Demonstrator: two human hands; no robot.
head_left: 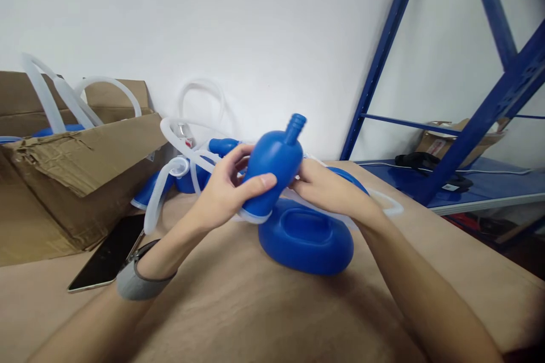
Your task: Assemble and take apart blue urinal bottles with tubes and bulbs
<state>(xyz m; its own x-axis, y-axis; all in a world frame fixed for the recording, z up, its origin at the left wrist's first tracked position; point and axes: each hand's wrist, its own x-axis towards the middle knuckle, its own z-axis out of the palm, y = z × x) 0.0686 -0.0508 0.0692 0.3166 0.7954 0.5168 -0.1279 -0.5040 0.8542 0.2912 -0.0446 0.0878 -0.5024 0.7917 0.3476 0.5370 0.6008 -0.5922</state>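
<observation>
Looping out of the open brown cardboard box [46, 204] were translucent plastic hoses [46, 95], with blue plastic pieces [66, 129] low inside. The bulb-shaped blue plastic piece [276, 156] — ribbed spout [295, 127] tilted up, white rim [255, 216] below — was held up near the rounded blue plastic bottle [309, 256]. The bare left hand [232, 184] wrapped its side, thumb across the front; the bare right hand [319, 181] bent in behind, fingers hidden — I could not tell what it gripped.
</observation>
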